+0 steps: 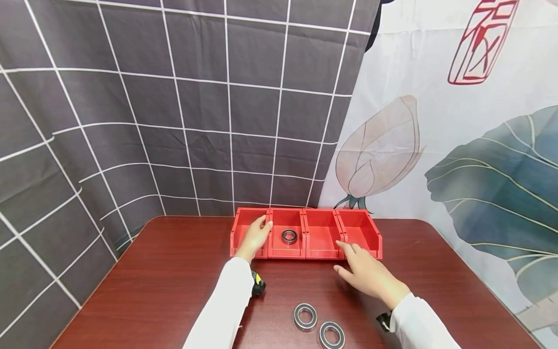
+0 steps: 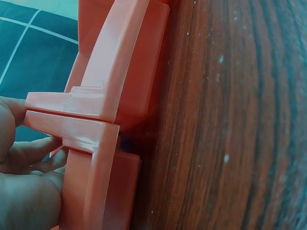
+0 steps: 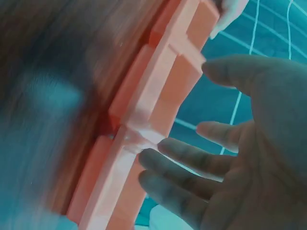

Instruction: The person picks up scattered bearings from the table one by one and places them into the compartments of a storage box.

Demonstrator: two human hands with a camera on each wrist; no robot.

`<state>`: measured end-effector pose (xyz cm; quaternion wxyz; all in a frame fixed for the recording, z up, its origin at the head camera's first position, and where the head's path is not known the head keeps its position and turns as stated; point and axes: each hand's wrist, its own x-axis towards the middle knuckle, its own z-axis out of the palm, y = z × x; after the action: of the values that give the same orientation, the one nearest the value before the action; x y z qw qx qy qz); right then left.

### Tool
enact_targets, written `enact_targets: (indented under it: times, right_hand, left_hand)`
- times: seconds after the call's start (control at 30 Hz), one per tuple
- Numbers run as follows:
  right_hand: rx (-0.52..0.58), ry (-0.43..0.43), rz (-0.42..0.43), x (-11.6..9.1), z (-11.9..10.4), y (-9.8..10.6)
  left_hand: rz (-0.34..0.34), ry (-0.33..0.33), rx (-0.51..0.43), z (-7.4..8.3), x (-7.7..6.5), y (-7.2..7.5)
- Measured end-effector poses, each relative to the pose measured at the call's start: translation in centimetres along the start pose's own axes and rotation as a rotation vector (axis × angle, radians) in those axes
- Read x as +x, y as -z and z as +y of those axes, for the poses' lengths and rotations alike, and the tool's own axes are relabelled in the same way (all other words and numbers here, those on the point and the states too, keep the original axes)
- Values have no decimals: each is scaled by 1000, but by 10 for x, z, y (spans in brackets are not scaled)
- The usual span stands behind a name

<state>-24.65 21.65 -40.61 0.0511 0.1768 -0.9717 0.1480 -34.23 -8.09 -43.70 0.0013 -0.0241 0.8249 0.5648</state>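
Note:
My left hand is at the leftmost of several red bins joined in a row. Its thumb lies over the dividing wall and its fingers bend down on the left bin's side, pinching the wall. Parts of these fingers are hidden behind the plastic. A ball bearing lies flat in the second bin. My right hand hovers before the two right bins with fingers spread and holding nothing. In the right wrist view its fingertips overlap the bins' front edge.
Two more bearings, one and another, lie on the brown table near its front. A black and yellow object shows beside the left sleeve. A grid-patterned curtain and a floral cloth hang behind.

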Motion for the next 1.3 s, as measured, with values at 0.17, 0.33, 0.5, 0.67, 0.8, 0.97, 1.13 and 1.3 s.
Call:
enact_targets:
  times: [0.17, 0.33, 0.5, 0.67, 0.8, 0.97, 1.13, 1.3]
  right_hand:
    - [50, 10, -74, -11, -10, -1]
    - [58, 124, -126, -19, -14, -4]
    - [108, 262, -259, -30, -16, -3]
    - [196, 326, -378, -42, -26, 0]
    - [194, 353, -400, -49, -34, -2]
    - [198, 315, -437, -53, -41, -3]
    - [210, 227, -473, -58, -45, -7]
    - [177, 236, -448, -60, -49, -11]
  left_hand:
    - [6, 0, 2, -2, 0, -1]
    - [7, 9, 4, -3, 1, -1]
    - [5, 9, 3, -2, 0, -2]
    - [1, -2, -9, -1, -3, -2]
    - [2, -19, -8, -1, -2, -2]
    - [14, -17, -9, -1, -1, -1]
    - [11, -7, 0, 0, -3, -1]
    - [14, -15, -1, 0, -3, 0]
